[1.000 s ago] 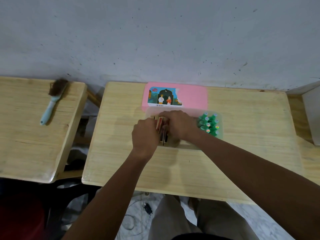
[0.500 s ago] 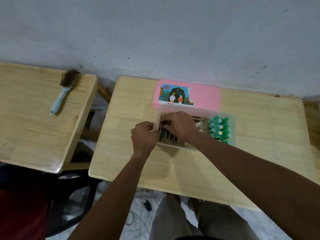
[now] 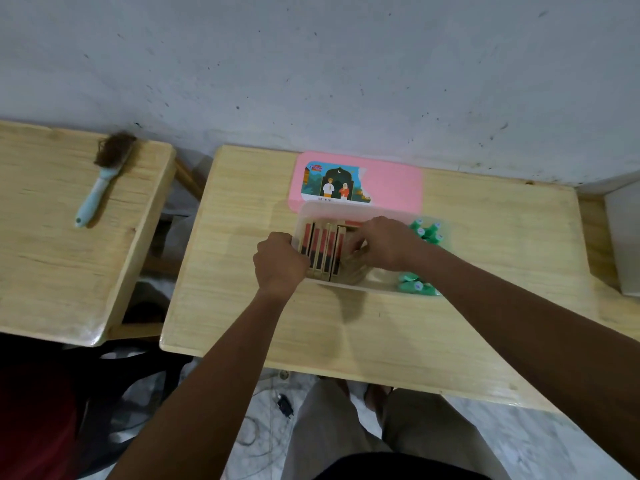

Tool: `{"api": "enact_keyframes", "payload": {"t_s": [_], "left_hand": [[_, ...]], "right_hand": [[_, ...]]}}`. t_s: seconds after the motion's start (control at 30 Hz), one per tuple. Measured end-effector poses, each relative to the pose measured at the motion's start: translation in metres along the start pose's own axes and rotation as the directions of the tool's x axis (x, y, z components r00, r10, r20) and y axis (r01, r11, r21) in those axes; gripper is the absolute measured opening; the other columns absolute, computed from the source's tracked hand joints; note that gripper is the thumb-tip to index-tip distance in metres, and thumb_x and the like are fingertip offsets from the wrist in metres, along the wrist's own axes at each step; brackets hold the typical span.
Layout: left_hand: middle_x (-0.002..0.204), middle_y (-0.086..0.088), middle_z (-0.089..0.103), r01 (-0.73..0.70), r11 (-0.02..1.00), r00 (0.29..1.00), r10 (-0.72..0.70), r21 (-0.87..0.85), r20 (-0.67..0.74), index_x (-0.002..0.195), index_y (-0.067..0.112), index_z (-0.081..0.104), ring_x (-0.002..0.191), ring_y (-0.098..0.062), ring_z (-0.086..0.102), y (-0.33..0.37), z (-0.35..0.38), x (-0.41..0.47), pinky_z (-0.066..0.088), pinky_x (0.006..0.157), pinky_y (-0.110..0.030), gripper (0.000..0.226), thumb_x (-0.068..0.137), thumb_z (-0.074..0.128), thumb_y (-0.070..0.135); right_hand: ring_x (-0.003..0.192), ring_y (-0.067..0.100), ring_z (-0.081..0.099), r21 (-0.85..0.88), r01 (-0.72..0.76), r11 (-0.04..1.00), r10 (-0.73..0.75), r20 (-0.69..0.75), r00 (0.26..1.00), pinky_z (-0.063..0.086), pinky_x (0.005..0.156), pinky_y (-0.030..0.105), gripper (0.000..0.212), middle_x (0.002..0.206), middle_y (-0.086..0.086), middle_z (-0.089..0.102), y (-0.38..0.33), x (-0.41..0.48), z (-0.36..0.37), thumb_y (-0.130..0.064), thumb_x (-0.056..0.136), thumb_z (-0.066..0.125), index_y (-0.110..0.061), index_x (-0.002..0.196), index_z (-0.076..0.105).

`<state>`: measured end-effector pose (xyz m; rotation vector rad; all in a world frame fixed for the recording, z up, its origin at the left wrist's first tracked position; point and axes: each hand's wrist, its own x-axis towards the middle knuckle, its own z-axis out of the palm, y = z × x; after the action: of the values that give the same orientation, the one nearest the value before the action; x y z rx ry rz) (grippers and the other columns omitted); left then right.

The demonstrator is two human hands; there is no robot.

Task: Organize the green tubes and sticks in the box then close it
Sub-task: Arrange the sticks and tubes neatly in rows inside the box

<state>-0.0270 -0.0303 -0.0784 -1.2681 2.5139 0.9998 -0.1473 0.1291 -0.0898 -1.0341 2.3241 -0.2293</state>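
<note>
Sticks (image 3: 320, 249) stand side by side in a row in the left part of a clear plastic box (image 3: 332, 211), which sits on a pale wooden table (image 3: 485, 323) a little above the centre of the frame. They show red and dark faces with pale edges. The left hand (image 3: 280, 265) is curled against the box's left wall, its fingers closed around that corner, just left of the sticks and touching the box. The right hand (image 3: 388, 242) reaches into the box from the right, fingers bent down onto the stick at the right end of the row; whether it pinches that stick or only presses on it cannot be told. Green tubes (image 3: 427, 232) cluster at the right end of the box, partly hidden behind the right forearm, with more showing below it near the box's lower right corner. The pink lid (image 3: 391, 185) lies flat just above the box, touching its upper edge. A brush (image 3: 104, 178) rests on a second table at the upper left.
</note>
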Motion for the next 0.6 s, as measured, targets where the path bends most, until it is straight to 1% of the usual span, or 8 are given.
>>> {"api": "enact_keyframes", "payload": {"t_s": [0.1, 0.23, 0.33, 0.37, 0.43, 0.53, 0.57, 0.6], "left_hand": [[0.073, -0.007, 0.062, 0.006, 1.000, 1.000, -0.006, 0.011, 0.012, 0.083, 0.011, 0.071, 0.076, -0.032, 0.062, 0.001, -0.001, 0.001, 0.042, 0.065, -0.028, 0.008, 0.080, 0.063, 0.010], [0.074, -0.006, 0.067, 0.044, 0.999, 0.998, -0.043, -0.026, 0.051, 0.083, 0.012, 0.074, 0.077, -0.029, 0.065, 0.000, -0.005, 0.002, 0.044, 0.064, -0.026, 0.014, 0.071, 0.069, 0.006], [0.079, -0.006, 0.071, 0.057, 0.997, 0.996, -0.053, -0.048, 0.070, 0.087, 0.015, 0.076, 0.081, -0.028, 0.068, -0.001, -0.006, 0.004, 0.046, 0.067, -0.025, 0.021, 0.068, 0.074, 0.008], [0.081, -0.006, 0.072, 0.058, 0.997, 0.996, -0.054, -0.051, 0.076, 0.089, 0.016, 0.077, 0.083, -0.027, 0.068, -0.001, -0.006, 0.005, 0.047, 0.068, -0.025, 0.023, 0.067, 0.075, 0.008], [0.083, -0.006, 0.073, 0.063, 0.996, 0.994, -0.057, -0.062, 0.096, 0.092, 0.018, 0.077, 0.084, -0.027, 0.068, -0.002, -0.007, 0.006, 0.048, 0.069, -0.026, 0.027, 0.067, 0.076, 0.009], [0.083, -0.005, 0.072, 0.062, 0.995, 0.991, -0.052, -0.077, 0.120, 0.094, 0.019, 0.077, 0.082, -0.025, 0.067, -0.003, -0.010, 0.007, 0.048, 0.069, -0.025, 0.028, 0.067, 0.078, 0.012], [0.083, -0.004, 0.072, 0.059, 0.995, 0.991, -0.049, -0.082, 0.124, 0.095, 0.019, 0.077, 0.082, -0.024, 0.067, -0.004, -0.010, 0.007, 0.048, 0.069, -0.025, 0.028, 0.067, 0.077, 0.013], [0.082, -0.005, 0.073, 0.059, 0.995, 0.991, -0.048, -0.085, 0.128, 0.095, 0.019, 0.077, 0.082, -0.024, 0.068, -0.004, -0.010, 0.008, 0.048, 0.068, -0.025, 0.028, 0.067, 0.077, 0.012]], "right_hand": [[0.101, 0.021, 0.064, -0.099, 0.029, 0.995, -0.030, -0.018, 0.999, 0.054, 0.079, 0.034, 0.029, 0.105, -0.002, 0.073, 0.007, -0.002, 0.009, -0.014, 0.080, 0.063, -0.027, 0.104, 0.074], [0.093, 0.024, 0.064, -0.169, 0.134, 0.976, -0.139, -0.022, 0.990, 0.051, 0.067, 0.032, 0.020, 0.093, 0.000, 0.070, 0.007, -0.001, 0.010, -0.016, 0.079, 0.060, -0.025, 0.093, 0.074], [0.093, 0.021, 0.060, -0.140, 0.210, 0.968, -0.217, -0.032, 0.976, 0.052, 0.072, 0.037, 0.018, 0.093, -0.001, 0.069, 0.010, -0.009, 0.002, -0.018, 0.080, 0.061, -0.023, 0.095, 0.071], [0.092, 0.019, 0.060, -0.080, 0.221, 0.972, -0.226, -0.060, 0.972, 0.051, 0.075, 0.036, 0.018, 0.095, -0.002, 0.069, 0.012, -0.011, -0.001, -0.017, 0.081, 0.062, -0.022, 0.097, 0.070], [0.082, 0.012, 0.061, 0.165, 0.198, 0.966, -0.170, -0.170, 0.971, 0.051, 0.076, 0.033, 0.016, 0.090, -0.006, 0.069, 0.014, -0.015, -0.005, -0.015, 0.083, 0.066, -0.021, 0.098, 0.068], [0.059, 0.003, 0.058, 0.577, 0.132, 0.806, 0.065, -0.308, 0.949, 0.050, 0.064, 0.023, 0.017, 0.076, -0.004, 0.065, 0.006, -0.017, -0.002, -0.009, 0.081, 0.072, -0.015, 0.095, 0.064], [0.058, 0.007, 0.060, 0.653, 0.120, 0.748, 0.125, -0.316, 0.941, 0.052, 0.063, 0.026, 0.021, 0.076, 0.001, 0.066, 0.003, -0.016, 0.000, -0.007, 0.080, 0.071, -0.017, 0.096, 0.062], [0.062, 0.016, 0.065, 0.721, 0.118, 0.683, 0.163, -0.307, 0.938, 0.055, 0.066, 0.033, 0.027, 0.077, 0.008, 0.067, 0.000, -0.013, 0.004, -0.005, 0.079, 0.069, -0.020, 0.100, 0.060]]}}
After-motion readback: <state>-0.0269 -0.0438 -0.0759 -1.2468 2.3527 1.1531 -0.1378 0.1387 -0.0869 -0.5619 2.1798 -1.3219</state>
